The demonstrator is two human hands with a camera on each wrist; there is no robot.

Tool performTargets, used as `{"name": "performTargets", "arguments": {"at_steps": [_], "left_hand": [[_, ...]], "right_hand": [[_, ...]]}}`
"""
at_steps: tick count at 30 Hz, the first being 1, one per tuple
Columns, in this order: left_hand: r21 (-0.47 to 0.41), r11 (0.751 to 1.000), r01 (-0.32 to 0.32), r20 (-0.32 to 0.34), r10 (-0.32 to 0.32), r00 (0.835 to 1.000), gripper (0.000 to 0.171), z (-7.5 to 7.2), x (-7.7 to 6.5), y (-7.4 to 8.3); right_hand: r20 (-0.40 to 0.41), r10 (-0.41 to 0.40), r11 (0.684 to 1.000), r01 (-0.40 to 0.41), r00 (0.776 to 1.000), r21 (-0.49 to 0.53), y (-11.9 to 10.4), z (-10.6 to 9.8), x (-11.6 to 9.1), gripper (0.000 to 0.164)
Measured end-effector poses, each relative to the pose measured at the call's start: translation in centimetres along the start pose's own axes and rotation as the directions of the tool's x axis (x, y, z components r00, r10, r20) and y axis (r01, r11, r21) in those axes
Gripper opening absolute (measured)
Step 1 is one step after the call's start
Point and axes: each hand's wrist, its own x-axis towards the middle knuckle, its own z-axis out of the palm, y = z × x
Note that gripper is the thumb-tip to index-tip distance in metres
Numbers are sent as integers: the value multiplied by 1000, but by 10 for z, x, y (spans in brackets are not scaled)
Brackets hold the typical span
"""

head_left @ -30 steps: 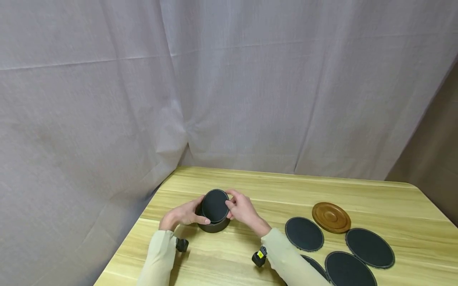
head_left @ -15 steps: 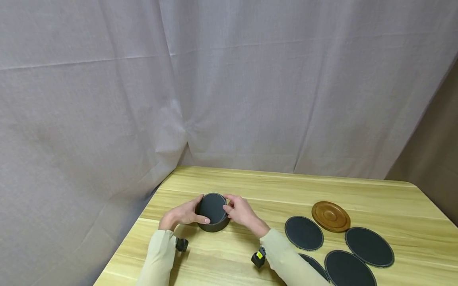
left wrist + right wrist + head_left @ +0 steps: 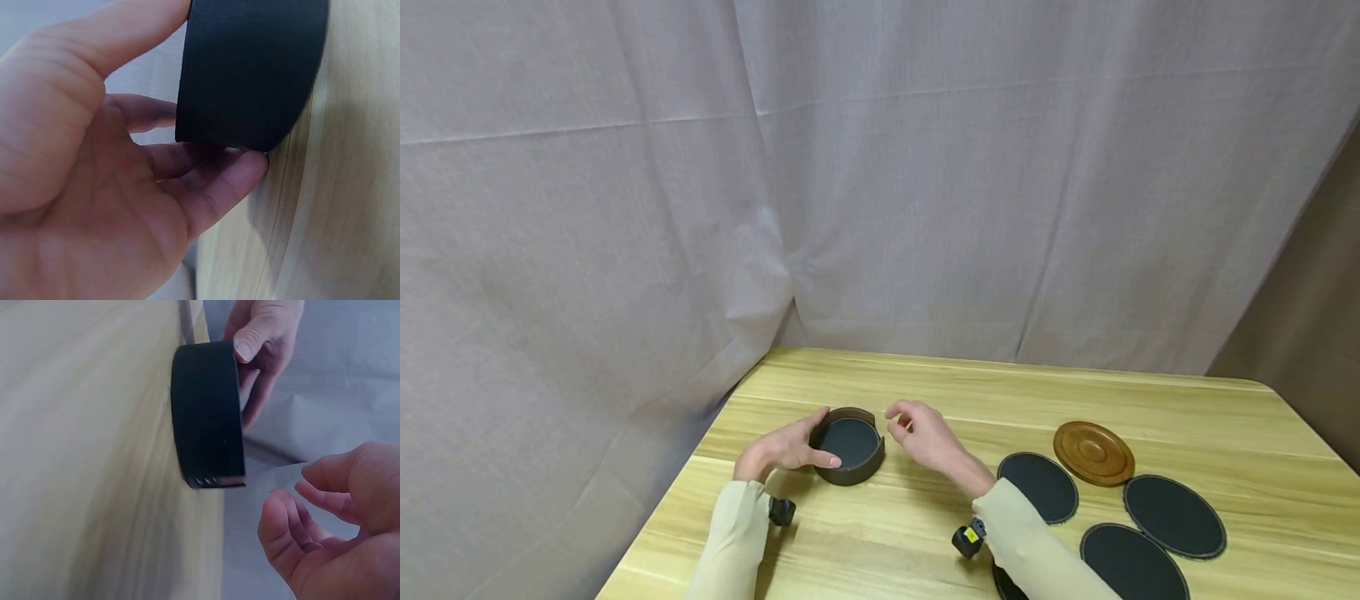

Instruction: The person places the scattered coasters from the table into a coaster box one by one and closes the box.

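Note:
A round dark coaster holder (image 3: pixel 848 475) stands on the table toward its left side, with a notch in its wall facing right. Inside it lies a black coaster (image 3: pixel 847 440), below the rim. My left hand (image 3: pixel 787 447) grips the holder from the left, thumb at the near rim and fingers round the far side. In the left wrist view the fingers touch the holder's outer wall (image 3: pixel 250 75). Just right of the holder, my right hand (image 3: pixel 925 433) is in the air with loosely bent fingers and holds nothing; the right wrist view shows a gap between it and the holder (image 3: pixel 209 419).
On the right of the wooden table (image 3: pixel 880 542) lie several black coasters, among them one near my right sleeve (image 3: pixel 1041 485), one farther right (image 3: pixel 1175 517) and one at the front (image 3: pixel 1133 565). A brown wooden saucer (image 3: pixel 1093 452) lies behind them. A grey curtain (image 3: pixel 910 208) hangs behind the table.
The black coaster, tilted in my right fingers a second ago, went down into the holder. My right hand let it go and moved right. The left hand stayed in place.

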Motion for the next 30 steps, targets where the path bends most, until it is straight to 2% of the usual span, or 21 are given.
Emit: {"name": "performTargets", "arguments": {"at_steps": [9,18,30], "left_hand": [[6,1000,-8,5,8,1000,104,0,0,-2],[28,999,-25,12,25,1000,105,-2,0,1],[24,1000,-17,14,17,1000,106,-3,1,-2]], "right_hand": [[32,-20,999,21,999,-40,0,-26,-17,7],[66,-56,995,61,996,-85,11,-51,-33,8],[16,-99,983,100,995,-154,35,-83,-54,10]]}}
